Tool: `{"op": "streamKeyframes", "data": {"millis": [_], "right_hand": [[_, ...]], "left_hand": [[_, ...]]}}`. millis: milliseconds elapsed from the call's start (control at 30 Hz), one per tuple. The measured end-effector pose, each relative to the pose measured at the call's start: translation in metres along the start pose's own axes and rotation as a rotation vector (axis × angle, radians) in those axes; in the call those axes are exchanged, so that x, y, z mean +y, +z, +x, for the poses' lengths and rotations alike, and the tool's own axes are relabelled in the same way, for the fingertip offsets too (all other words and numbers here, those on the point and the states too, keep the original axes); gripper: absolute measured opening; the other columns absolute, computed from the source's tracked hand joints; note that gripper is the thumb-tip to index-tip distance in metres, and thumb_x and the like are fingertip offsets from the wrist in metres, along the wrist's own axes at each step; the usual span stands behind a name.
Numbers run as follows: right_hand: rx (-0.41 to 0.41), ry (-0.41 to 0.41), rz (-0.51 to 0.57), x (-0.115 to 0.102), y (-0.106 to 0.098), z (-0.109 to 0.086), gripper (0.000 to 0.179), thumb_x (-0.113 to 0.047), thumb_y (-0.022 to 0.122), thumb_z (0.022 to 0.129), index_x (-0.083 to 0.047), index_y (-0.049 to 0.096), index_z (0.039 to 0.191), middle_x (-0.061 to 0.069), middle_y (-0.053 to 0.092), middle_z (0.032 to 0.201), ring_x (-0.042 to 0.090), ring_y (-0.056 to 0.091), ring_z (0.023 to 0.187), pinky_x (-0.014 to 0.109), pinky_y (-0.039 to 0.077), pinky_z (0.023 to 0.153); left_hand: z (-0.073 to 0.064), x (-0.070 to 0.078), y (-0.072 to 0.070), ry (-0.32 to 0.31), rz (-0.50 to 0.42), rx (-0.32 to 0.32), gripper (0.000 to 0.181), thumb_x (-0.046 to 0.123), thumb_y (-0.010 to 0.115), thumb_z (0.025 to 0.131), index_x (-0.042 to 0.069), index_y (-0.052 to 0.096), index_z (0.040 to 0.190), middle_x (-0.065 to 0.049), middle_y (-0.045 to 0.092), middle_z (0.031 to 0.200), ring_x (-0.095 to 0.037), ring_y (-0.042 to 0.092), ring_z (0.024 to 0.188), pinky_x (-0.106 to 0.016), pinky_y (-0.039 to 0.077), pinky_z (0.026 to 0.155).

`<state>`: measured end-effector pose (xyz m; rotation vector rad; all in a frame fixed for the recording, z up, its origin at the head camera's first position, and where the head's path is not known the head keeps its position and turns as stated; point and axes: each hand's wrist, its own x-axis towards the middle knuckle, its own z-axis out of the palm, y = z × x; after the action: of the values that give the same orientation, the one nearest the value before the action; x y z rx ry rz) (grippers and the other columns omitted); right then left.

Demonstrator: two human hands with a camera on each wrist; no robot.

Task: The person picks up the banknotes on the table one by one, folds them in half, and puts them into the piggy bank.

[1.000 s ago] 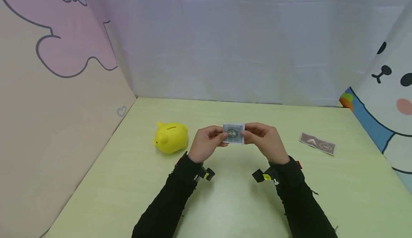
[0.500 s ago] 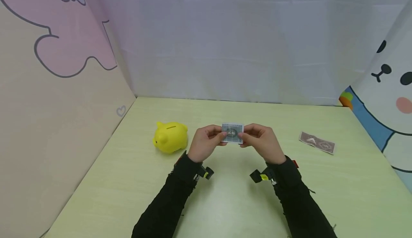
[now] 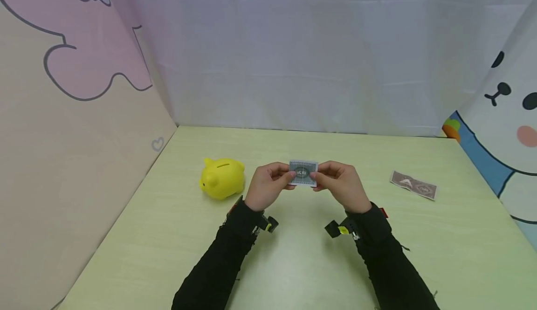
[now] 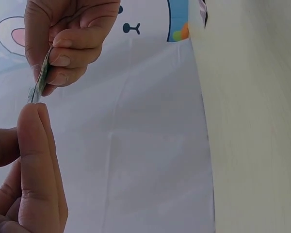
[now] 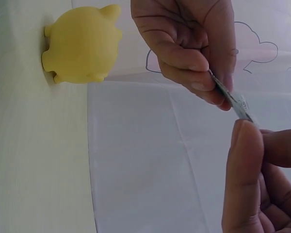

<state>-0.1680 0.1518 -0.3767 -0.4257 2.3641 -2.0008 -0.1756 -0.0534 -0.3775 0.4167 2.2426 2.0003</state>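
Between both hands is a small folded grey-green banknote [image 3: 303, 168], its printed face toward the head camera. My left hand [image 3: 267, 184] pinches its left edge with the thumb in front and fingers behind. The right edge is pinched the same way by my right hand [image 3: 340, 184]. In the right wrist view the banknote [image 5: 237, 104] appears nearly edge-on, as a thin folded strip. To the left of the hands stands a yellow piggy bank [image 3: 222, 179] with a dark slot along its back.
A brownish banknote [image 3: 413, 185] with creases lies on the pale yellow table [image 3: 293, 263] to the right. A white curtain [image 3: 302, 67] hangs behind the table's far edge, and a printed panel [image 3: 84, 161] rises at the left.
Both hands stay on the banknote. My right hand has shifted slightly left, toward the left hand, and the banknote with it; the piggy bank and brownish banknote stay put.
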Motion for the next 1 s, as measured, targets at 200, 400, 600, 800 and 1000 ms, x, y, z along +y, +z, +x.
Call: {"op": "streamKeyframes", "data": {"millis": [200, 400, 600, 800, 1000], "right_hand": [[0.007, 0.009, -0.005, -0.0003, 0.0004, 0.0004, 0.022, -0.006, 0.066, 0.093, 0.012, 0.065, 0.104, 0.021, 0.069, 0.100, 0.012, 0.068, 0.072, 0.027, 0.061, 0.068], [0.020, 0.014, -0.011, -0.0009, -0.0011, 0.0011, 0.023, -0.007, 0.067, 0.092, 0.012, 0.065, 0.105, 0.016, 0.069, 0.098, 0.013, 0.068, 0.071, 0.026, 0.060, 0.067], [0.026, 0.020, -0.006, -0.0040, -0.0025, 0.0002, 0.023, -0.007, 0.067, 0.093, 0.012, 0.065, 0.106, 0.013, 0.069, 0.100, 0.013, 0.067, 0.073, 0.024, 0.060, 0.068], [0.023, 0.015, -0.006, -0.0059, -0.0031, -0.0008, 0.023, -0.007, 0.067, 0.093, 0.012, 0.065, 0.106, 0.009, 0.069, 0.098, 0.014, 0.067, 0.073, 0.026, 0.060, 0.069], [0.025, 0.021, -0.023, -0.0063, -0.0029, -0.0005, 0.023, -0.007, 0.066, 0.093, 0.011, 0.066, 0.107, 0.011, 0.069, 0.099, 0.015, 0.066, 0.074, 0.024, 0.060, 0.069]], "left_hand": [[-0.0018, 0.0033, 0.0001, 0.002, -0.001, -0.001, 0.020, 0.004, 0.061, 0.096, -0.007, 0.066, 0.111, -0.024, 0.068, 0.110, -0.019, 0.071, 0.085, -0.028, 0.061, 0.074], [-0.0020, 0.0038, -0.0033, 0.012, -0.026, -0.004, 0.025, 0.011, 0.056, 0.100, -0.005, 0.065, 0.117, -0.023, 0.067, 0.114, -0.020, 0.070, 0.090, -0.031, 0.060, 0.080], [-0.0017, 0.0038, -0.0061, 0.035, -0.067, 0.013, 0.027, 0.008, 0.050, 0.102, -0.008, 0.062, 0.121, -0.027, 0.065, 0.110, -0.012, 0.068, 0.085, -0.031, 0.060, 0.082], [0.0012, 0.0000, -0.0075, 0.001, -0.087, -0.011, 0.026, 0.007, 0.052, 0.101, -0.005, 0.062, 0.122, -0.025, 0.066, 0.116, -0.013, 0.069, 0.089, -0.031, 0.059, 0.084], [0.0026, -0.0007, -0.0063, -0.029, -0.085, -0.041, 0.026, 0.007, 0.052, 0.101, -0.005, 0.062, 0.122, -0.024, 0.065, 0.119, -0.022, 0.069, 0.099, -0.040, 0.057, 0.091]]}}
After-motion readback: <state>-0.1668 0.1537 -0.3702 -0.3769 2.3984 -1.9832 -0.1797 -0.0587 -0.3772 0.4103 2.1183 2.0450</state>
